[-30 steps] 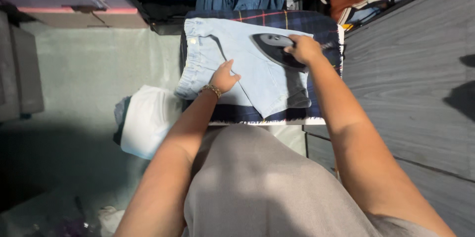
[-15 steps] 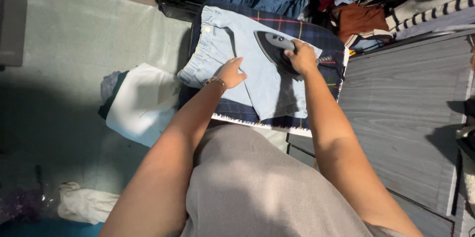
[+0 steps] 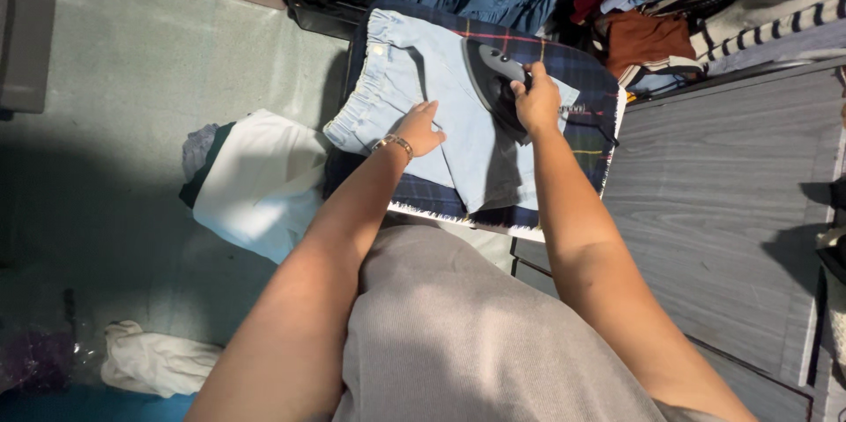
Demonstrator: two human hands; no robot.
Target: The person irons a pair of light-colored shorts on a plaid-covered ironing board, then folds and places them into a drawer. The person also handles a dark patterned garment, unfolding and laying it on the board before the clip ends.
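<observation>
So the right hand (image 3: 538, 103) has its fingers clamped on the iron (image 3: 493, 78), which sits on the pale denim shorts (image 3: 423, 87) spread over a plaid blanket (image 3: 582, 136). Left hand (image 3: 421, 129) lies flat on the shorts, fingers together.

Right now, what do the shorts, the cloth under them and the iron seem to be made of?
The shorts look like light blue denim: matte, with a gathered waistband. The cloth under them seems to be woven fabric, dark blue plaid with a frayed pale edge. The iron looks like dark moulded plastic, smooth with a slight sheen; its soleplate is hidden.
</observation>
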